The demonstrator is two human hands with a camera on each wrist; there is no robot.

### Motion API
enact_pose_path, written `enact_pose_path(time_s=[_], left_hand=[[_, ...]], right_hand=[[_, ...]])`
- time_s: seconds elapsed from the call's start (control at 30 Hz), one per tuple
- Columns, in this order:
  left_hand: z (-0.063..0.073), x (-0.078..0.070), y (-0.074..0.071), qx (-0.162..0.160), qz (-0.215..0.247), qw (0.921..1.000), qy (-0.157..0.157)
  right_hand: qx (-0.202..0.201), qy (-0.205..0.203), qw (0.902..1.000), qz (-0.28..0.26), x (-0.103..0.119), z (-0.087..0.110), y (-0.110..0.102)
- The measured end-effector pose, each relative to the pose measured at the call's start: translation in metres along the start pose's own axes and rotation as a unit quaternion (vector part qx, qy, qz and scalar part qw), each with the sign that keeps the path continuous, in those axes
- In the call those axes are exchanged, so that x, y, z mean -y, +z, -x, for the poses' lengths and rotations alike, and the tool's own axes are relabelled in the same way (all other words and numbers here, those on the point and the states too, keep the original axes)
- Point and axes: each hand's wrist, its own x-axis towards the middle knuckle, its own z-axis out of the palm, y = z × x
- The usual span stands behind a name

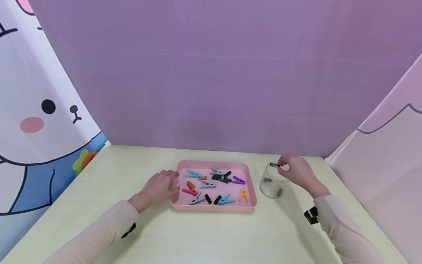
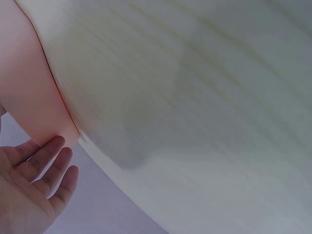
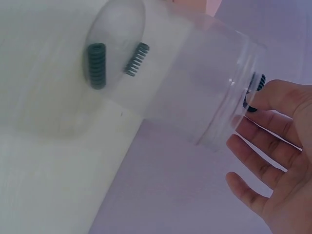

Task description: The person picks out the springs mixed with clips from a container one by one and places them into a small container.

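A small black coil spring (image 1: 274, 165) is pinched between the thumb and forefinger of my right hand (image 1: 298, 172), right at the mouth of a clear jar (image 1: 268, 189). The other right fingers spread beside the jar's rim in the right wrist view. Inside the jar lie a thick dark spring (image 3: 97, 66) and a thinner one (image 3: 137, 59). My left hand (image 1: 159, 189) rests at the left edge of a pink tray (image 1: 214, 208), its relaxed fingers (image 2: 57, 165) at the wall. Several black springs (image 1: 224, 180) and coloured clips (image 1: 225, 200) lie scattered in the tray.
Two short tan springs (image 1: 202, 178) also sit in the tray, with a purple clip (image 1: 239, 180) and a yellow clip (image 1: 243, 195) at its right side. The pale table (image 1: 211, 238) ends at a purple backdrop (image 1: 211, 91). A printed cloth (image 1: 39, 110) hangs at left.
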Motion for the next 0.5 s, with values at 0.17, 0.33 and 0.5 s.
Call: enact_pose_path(time_s=[0.17, 0.33, 0.5], left_hand=[[0.0, -0.0001, 0.0001, -0.001, 0.002, 1.0, 0.0], [-0.0002, -0.0001, 0.0006, 0.001, 0.003, 1.0, -0.003], [-0.0005, 0.0007, 0.0013, 0.0, 0.004, 1.0, 0.0]], right_hand=[[0.014, 0.003, 0.9999, 0.008, -0.0011, 0.0027, 0.0036], [0.022, 0.002, 0.9997, 0.012, -0.0002, 0.0038, 0.0069], [0.026, 0.002, 0.9996, 0.013, -0.0003, 0.0038, 0.0105]])
